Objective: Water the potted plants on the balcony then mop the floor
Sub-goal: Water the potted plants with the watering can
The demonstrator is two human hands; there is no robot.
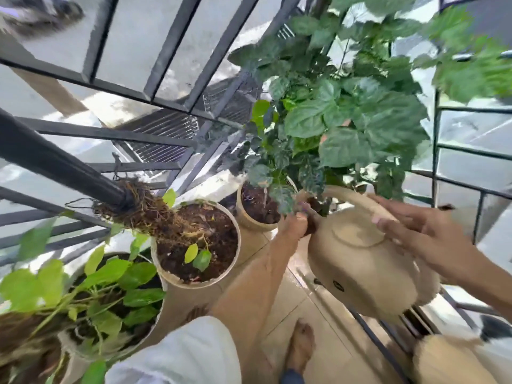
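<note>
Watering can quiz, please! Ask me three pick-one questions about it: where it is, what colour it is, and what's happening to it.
1. Which pot is the watering can closest to?
A the nearest pot
B the middle pot
C the far pot under the big leafy plant

2. What colour is it?
A beige
B blue
C red

3. What is happening to it?
A it stands on the floor
B two hands hold it up
C it hangs on the railing

Answers: C, its front end reaches that pot; A, its whole body is beige; B, the left hand and right hand are both on it, above the floor.
</note>
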